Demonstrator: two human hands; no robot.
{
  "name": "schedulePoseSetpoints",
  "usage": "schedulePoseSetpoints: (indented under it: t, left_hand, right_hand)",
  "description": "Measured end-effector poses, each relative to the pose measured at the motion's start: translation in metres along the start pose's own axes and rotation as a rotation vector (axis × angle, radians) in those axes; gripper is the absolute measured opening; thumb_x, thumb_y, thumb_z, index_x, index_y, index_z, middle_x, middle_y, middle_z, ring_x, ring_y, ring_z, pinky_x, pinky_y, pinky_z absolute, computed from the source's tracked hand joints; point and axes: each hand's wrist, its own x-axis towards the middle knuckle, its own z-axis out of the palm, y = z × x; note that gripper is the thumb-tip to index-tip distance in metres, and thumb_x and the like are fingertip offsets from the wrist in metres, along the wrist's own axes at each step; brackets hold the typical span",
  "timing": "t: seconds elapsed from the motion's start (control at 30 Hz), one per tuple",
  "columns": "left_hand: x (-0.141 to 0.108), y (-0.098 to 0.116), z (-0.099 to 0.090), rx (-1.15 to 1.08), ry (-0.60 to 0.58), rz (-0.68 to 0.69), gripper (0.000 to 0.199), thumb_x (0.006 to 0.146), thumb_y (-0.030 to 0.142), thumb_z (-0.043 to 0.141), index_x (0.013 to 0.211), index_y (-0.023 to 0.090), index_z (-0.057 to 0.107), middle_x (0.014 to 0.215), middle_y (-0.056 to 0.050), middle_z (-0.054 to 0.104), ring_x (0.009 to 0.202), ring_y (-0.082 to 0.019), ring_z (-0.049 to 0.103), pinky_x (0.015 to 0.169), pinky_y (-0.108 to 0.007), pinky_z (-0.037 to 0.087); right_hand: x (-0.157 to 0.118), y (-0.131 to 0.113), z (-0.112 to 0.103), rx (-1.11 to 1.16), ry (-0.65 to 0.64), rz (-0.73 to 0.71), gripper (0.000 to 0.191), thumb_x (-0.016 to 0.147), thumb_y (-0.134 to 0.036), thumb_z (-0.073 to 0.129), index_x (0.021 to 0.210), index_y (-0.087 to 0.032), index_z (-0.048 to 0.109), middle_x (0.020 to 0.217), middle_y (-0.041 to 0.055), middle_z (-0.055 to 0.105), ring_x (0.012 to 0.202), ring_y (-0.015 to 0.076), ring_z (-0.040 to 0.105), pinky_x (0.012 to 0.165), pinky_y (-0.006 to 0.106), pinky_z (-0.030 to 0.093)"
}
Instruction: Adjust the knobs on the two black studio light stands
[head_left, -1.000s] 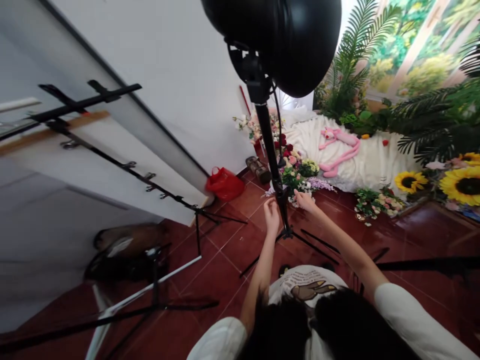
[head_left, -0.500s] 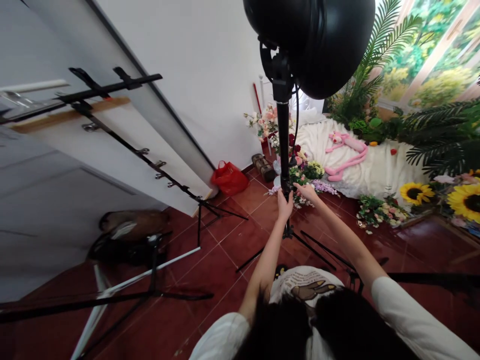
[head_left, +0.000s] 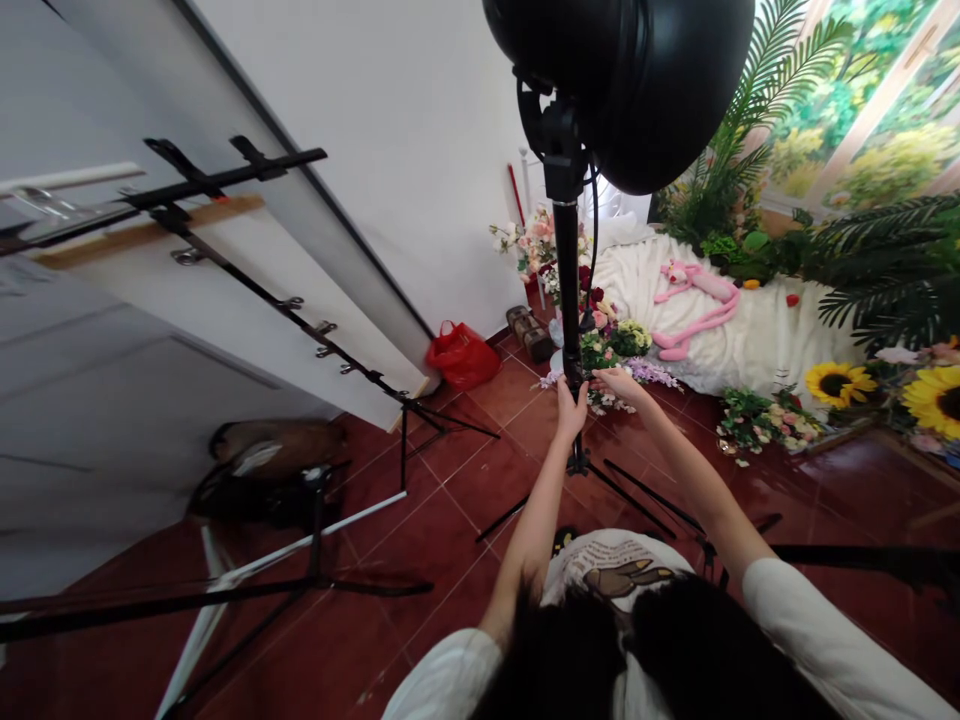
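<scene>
In front of me stands a black light stand (head_left: 568, 265), upright, with a large black lamp head (head_left: 622, 90) on top and a cable hanging beside the pole. My left hand (head_left: 571, 408) is closed around the pole near its middle joint. On the right side of that joint, my right hand (head_left: 616, 384) has its fingers pinched at what looks like a small tightening knob, mostly hidden by the fingers. The stand's legs (head_left: 630, 500) spread out on the floor below my hands.
At left, a black backdrop frame (head_left: 247, 270) with clips holds a white sheet. A red plastic bag (head_left: 463, 355) lies by the wall. A pink plush toy (head_left: 697, 300) rests on white fabric (head_left: 765, 340), near flowers, sunflowers (head_left: 840, 384) and palm leaves. Black tripod legs (head_left: 375, 588) cross the tiled floor.
My view has shifted slightly, so the surroundings sit a little further right. My right fingers have turned a little at the joint; my left hand keeps its grip on the pole.
</scene>
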Motion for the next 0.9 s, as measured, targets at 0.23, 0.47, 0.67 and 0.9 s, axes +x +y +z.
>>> schedulePoseSetpoints:
  t: [0.23,0.47,0.67,0.9]
  left_hand:
    - [-0.001,0.003,-0.001,-0.019,-0.006,0.012,0.050,0.089,0.057,0.051,0.118,0.017,0.046,0.120,-0.016,0.059,0.115,-0.023,0.058,0.103,-0.041,0.044]
    - [-0.002,0.006,-0.001,-0.019,-0.005,0.021,0.046,0.090,0.055,0.051,0.117,0.018,0.046,0.117,-0.014,0.059,0.111,-0.021,0.059,0.101,-0.041,0.046]
    - [-0.001,0.004,-0.001,-0.019,-0.017,0.026,0.047,0.090,0.056,0.049,0.116,0.017,0.046,0.116,-0.016,0.058,0.110,-0.022,0.059,0.100,-0.040,0.046]
    - [-0.002,0.007,-0.001,-0.016,-0.010,0.019,0.050,0.090,0.057,0.049,0.119,0.016,0.046,0.121,-0.017,0.058,0.116,-0.024,0.057,0.105,-0.041,0.042]
  right_hand:
    - [-0.001,0.006,-0.007,-0.035,-0.087,-0.091,0.022,0.087,-0.025,0.060,0.104,-0.018,0.072,0.110,0.0067,0.073,0.089,0.0119,0.067,0.064,0.016,0.050]
    - [-0.004,0.023,-0.004,0.077,-0.090,-0.170,0.033,0.084,-0.030,0.061,0.115,-0.025,0.069,0.120,0.0027,0.068,0.097,0.0125,0.064,0.071,0.017,0.051]
    - [-0.013,0.027,0.005,0.098,-0.042,-0.211,0.036,0.079,-0.033,0.062,0.114,-0.027,0.067,0.115,0.0015,0.067,0.091,0.0120,0.063,0.072,0.019,0.051]
    - [-0.010,0.031,0.011,0.077,0.116,-0.292,0.011,0.071,-0.031,0.055,0.068,-0.021,0.053,0.085,-0.0005,0.061,0.079,0.0120,0.058,0.070,0.021,0.048]
